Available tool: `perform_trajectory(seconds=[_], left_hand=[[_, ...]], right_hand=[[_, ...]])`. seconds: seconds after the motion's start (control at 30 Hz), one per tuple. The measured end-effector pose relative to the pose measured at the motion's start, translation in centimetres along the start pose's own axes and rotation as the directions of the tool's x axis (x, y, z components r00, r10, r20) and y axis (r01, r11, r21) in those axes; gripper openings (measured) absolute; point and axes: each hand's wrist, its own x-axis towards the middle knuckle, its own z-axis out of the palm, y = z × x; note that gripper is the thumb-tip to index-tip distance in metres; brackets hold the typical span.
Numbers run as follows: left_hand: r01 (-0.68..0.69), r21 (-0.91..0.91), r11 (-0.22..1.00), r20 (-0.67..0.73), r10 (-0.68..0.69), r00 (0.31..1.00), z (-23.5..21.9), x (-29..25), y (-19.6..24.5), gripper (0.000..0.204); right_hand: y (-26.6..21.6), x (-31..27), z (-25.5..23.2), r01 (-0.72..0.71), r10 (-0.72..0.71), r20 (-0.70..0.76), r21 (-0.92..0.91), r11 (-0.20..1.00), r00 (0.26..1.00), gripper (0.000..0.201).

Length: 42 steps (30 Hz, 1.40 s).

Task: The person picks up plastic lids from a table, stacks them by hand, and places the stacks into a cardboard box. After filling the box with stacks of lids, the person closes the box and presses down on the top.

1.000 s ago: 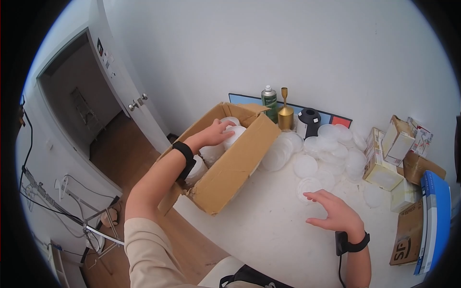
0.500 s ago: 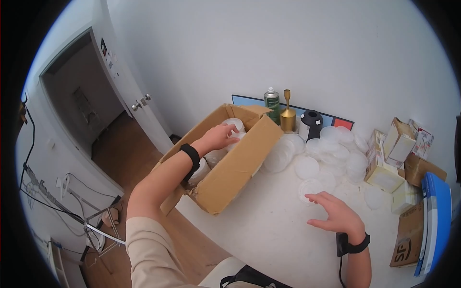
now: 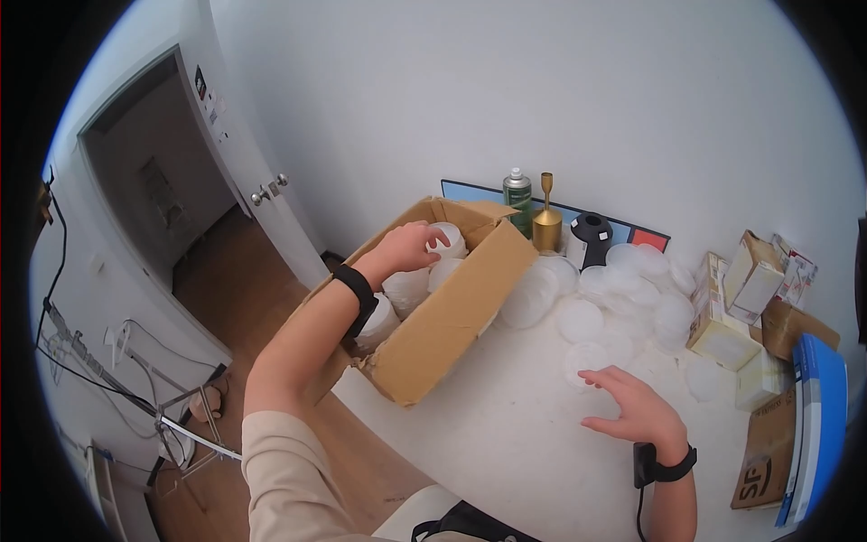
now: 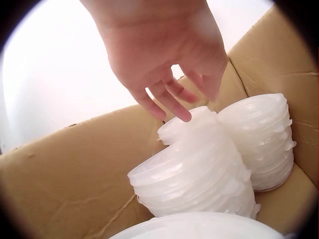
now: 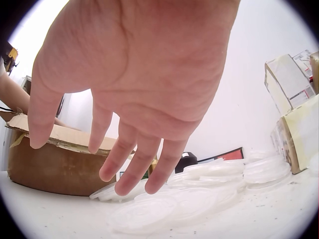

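Observation:
My left hand (image 3: 397, 250) is inside a long cardboard box (image 3: 465, 316), its fingers loosely bent and holding nothing. In the left wrist view, the fingertips hang right at the top of a stack of translucent plastic containers (image 4: 194, 174). A second container stack (image 4: 261, 144) leans beside it in the box corner, and a white round rim (image 4: 194, 228) shows closest to the camera. Out over the white table, my right hand (image 3: 635, 411) is spread with thumb and fingers apart, holding nothing. Round clear plastic lids (image 3: 581, 321) lie just beyond its fingertips.
Behind the lids stand a green spray can (image 3: 517, 200), a gold candlestick (image 3: 546, 226) and a black-and-white device (image 3: 591, 239). Small cartons (image 3: 722, 316) and a blue flat package (image 3: 817, 425) line the right side. An open doorway (image 3: 172, 181) is at left.
The head view has shifted slightly, so the scene sits a little further right. My left hand has risen slightly over the containers, uncovering more of them. My right hand keeps its pose.

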Motion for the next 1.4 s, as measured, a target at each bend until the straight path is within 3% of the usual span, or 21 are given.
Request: perform_trajectory(seconds=[0.2, 0.33, 0.4, 0.6, 0.63, 0.7, 0.83, 0.93, 1.03, 1.1, 1.33, 1.4], left_hand=[[0.026, -0.018, 1.0, 0.233, -0.021, 0.972, -0.8, 0.2, -0.4, 0.035], [0.069, 0.02, 0.997, 0.13, -0.072, 0.989, -1.9, 0.3, 0.2, 0.04], [0.001, 0.063, 0.998, 0.004, -0.001, 1.0, -1.7, 0.5, -0.2, 0.048], [0.053, 0.146, 0.988, 0.229, -0.086, 0.97, 0.1, 1.2, -0.6, 0.06], [0.058, 0.136, 0.989, 0.227, -0.088, 0.97, 0.6, 1.3, -0.9, 0.06], [0.093, 0.163, 0.982, 0.097, -0.109, 0.989, 1.4, 1.2, -1.2, 0.06], [0.159, 0.082, 0.984, 0.129, -0.168, 0.977, 2.3, 1.6, -1.8, 0.059], [0.067, -0.04, 0.997, 0.193, -0.058, 0.98, 2.6, 2.1, -2.5, 0.059], [0.108, -0.015, 0.994, 0.192, -0.103, 0.976, 1.2, 1.4, -1.6, 0.06], [0.208, -0.019, 0.978, 0.118, -0.204, 0.972, 1.1, 1.2, -1.2, 0.062], [0.207, 0.029, 0.978, 0.064, -0.208, 0.976, 3.1, 2.2, -2.1, 0.066], [0.28, -0.103, 0.955, 0.043, -0.277, 0.96, 3.1, 2.4, -2.1, 0.066]], right_hand=[[-0.4, 0.2, -0.2, -0.003, 0.003, 0.006, -0.014, 1.0, 1.0, 0.059], [-0.9, 0.4, -0.4, -0.041, 0.041, -0.008, 0.016, 0.999, 0.999, 0.058], [-0.6, 0.4, -0.4, -0.059, 0.059, -0.008, 0.017, 0.998, 0.998, 0.059], [2.9, 0.1, -0.3, -0.064, 0.059, -0.089, -0.048, 0.997, 0.994, 0.063], [3.4, 0.0, -0.3, -0.083, 0.077, -0.102, -0.058, 0.995, 0.992, 0.063], [4.3, -0.1, -0.4, -0.101, 0.093, -0.108, -0.071, 0.992, 0.99, 0.063], [5.5, -0.2, -0.1, -0.179, 0.173, -0.158, -0.026, 0.984, 0.972, 0.061], [6.1, -0.3, 0.0, -0.2, 0.198, -0.192, 0.009, 0.98, 0.961, 0.059], [6.0, -0.1, -0.2, -0.2, 0.197, -0.217, 0.008, 0.98, 0.956, 0.057], [6.0, -0.2, -0.3, -0.209, 0.203, -0.228, -0.003, 0.978, 0.952, 0.056], [6.2, -0.1, -0.5, -0.198, 0.198, -0.271, 0.026, 0.98, 0.942, 0.053], [6.0, 0.0, -0.4, -0.193, 0.194, -0.28, 0.032, 0.981, 0.94, 0.053]])
